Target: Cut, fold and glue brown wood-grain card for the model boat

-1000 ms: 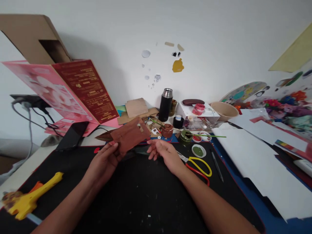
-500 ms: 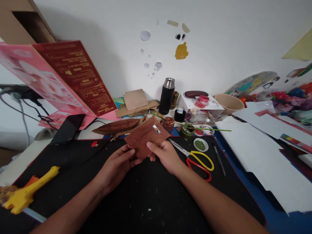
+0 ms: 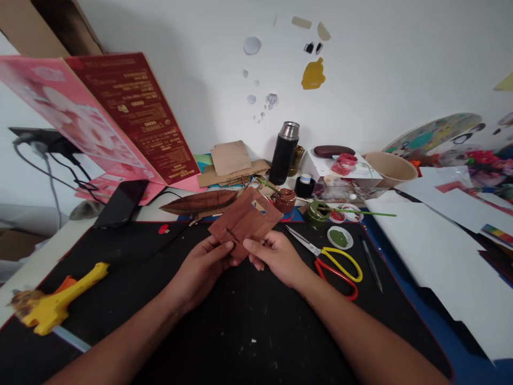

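Observation:
Both hands hold a reddish-brown painted piece of cardboard (image 3: 246,219) above the black mat (image 3: 224,342). It has a dark slit near its lower middle and a small cut-out near the upper right corner. My left hand (image 3: 208,267) pinches its lower left edge, thumb on top. My right hand (image 3: 278,255) pinches the lower right edge, thumb also on top, with the other fingers curled underneath. Just right of that hand lie scissors (image 3: 326,259) with one yellow and one red handle. Behind the cardboard is a brown leaf-shaped piece (image 3: 196,203).
Open jars of brown paint (image 3: 285,200) and green paint (image 3: 318,215) stand at the back, a brush across the green one. A black thermos (image 3: 284,155) rises behind. A yellow glue gun (image 3: 60,302) lies left, a phone (image 3: 122,203) beyond it. White sheets (image 3: 436,251) cover the right side.
The view has shifted slightly, so the surroundings appear further right. The cardboard has tilted a little, and its slit now shows more plainly. Both hands keep their hold on it.

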`<state>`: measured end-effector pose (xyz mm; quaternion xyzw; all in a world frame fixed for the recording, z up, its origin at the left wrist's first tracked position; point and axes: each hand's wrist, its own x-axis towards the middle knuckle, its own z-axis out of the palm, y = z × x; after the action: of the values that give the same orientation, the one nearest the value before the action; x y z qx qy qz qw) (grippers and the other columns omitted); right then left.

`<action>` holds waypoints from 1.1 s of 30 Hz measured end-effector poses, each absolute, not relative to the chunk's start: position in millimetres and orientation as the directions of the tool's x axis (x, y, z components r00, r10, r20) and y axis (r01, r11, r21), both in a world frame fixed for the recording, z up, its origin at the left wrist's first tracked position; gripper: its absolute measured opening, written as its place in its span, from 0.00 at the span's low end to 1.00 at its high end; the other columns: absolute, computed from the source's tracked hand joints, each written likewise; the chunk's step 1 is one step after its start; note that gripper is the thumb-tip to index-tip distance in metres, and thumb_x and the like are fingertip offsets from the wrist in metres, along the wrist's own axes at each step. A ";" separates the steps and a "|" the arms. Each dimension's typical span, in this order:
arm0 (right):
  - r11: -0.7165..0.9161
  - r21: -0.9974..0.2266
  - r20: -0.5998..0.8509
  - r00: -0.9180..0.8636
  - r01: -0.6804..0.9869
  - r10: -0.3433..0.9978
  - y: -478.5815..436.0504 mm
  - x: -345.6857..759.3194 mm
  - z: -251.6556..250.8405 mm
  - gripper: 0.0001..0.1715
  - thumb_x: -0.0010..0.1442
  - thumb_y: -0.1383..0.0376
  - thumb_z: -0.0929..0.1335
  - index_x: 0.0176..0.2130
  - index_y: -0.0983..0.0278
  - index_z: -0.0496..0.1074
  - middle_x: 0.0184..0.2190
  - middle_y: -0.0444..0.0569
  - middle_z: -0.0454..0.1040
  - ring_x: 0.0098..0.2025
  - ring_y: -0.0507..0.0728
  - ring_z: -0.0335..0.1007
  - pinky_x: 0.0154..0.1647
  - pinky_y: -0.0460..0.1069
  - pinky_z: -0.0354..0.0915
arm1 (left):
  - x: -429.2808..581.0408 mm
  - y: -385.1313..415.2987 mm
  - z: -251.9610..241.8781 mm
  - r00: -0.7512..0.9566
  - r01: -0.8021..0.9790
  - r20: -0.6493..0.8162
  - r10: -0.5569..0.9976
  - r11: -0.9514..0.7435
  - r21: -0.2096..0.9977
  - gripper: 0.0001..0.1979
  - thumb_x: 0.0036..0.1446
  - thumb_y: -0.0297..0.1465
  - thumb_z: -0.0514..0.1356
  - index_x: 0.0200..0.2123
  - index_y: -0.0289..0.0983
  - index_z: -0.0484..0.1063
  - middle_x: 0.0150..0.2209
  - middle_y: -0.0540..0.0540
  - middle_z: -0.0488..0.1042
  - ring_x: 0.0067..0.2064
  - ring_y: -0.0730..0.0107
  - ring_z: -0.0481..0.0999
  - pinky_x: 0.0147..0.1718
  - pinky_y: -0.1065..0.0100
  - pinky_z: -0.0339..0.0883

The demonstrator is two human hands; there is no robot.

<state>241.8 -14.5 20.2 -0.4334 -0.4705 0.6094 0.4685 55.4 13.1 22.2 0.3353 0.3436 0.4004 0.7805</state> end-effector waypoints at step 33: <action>0.015 -0.998 0.014 -0.021 0.058 1.000 -20.1 239.8 18.7 0.19 0.63 0.48 0.71 0.35 0.61 0.72 0.21 0.39 0.68 0.20 0.50 0.62 0.23 0.47 0.58 | 55.9 10.4 20.4 0.405 -0.393 -0.238 0.883 0.403 0.826 0.15 0.50 0.34 0.77 0.40 0.36 0.80 0.40 0.45 0.78 0.39 0.66 0.76 0.33 0.68 0.73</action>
<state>239.8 -20.1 18.7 -0.5054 -0.5232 0.4869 0.4836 55.9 10.4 20.4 0.3506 0.3491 0.4190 0.7613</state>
